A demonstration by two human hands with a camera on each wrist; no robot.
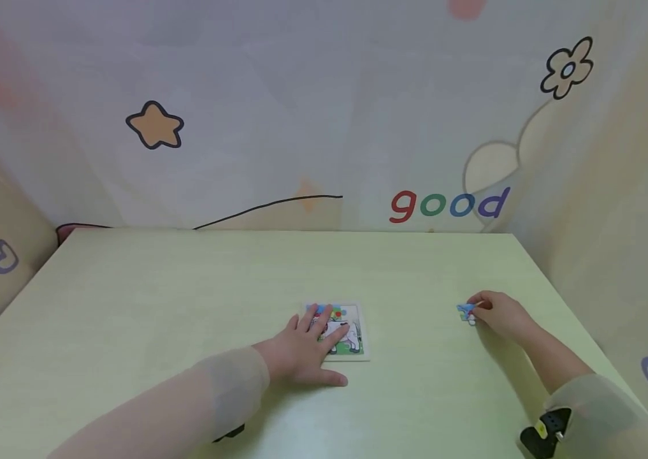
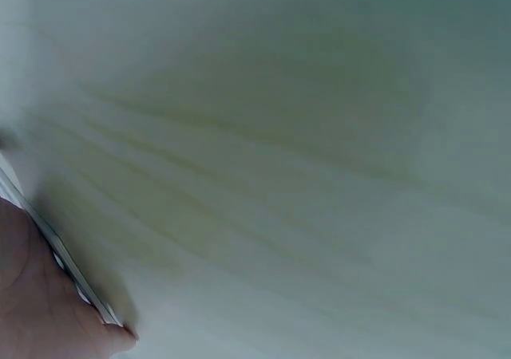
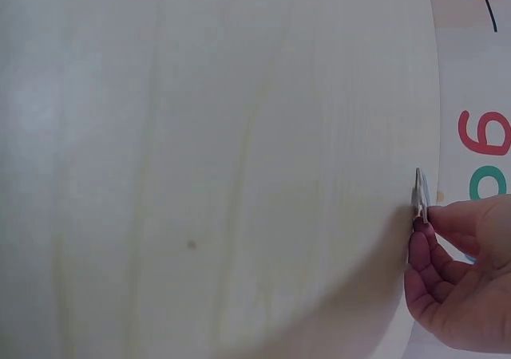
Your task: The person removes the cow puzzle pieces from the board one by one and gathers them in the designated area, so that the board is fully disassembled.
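Observation:
A small square jigsaw puzzle (image 1: 352, 338) with a white rim lies at the middle of the table, its picture showing a white animal on green. My left hand (image 1: 306, 350) is spread across its left part, fingers straight and thumb out toward the front edge; it hides that part of the picture. Over on the right, my right hand (image 1: 498, 312) pinches a blue and white puzzle piece (image 1: 464, 311) between thumb and fingers. In the right wrist view the piece (image 3: 420, 195) appears edge-on at the fingertips, with the other fingers curled beneath.
The pale table (image 1: 186, 287) meets a printed cloth backdrop (image 1: 278, 115) behind it and at both sides. A black strap device (image 1: 547, 433) sits on the right forearm.

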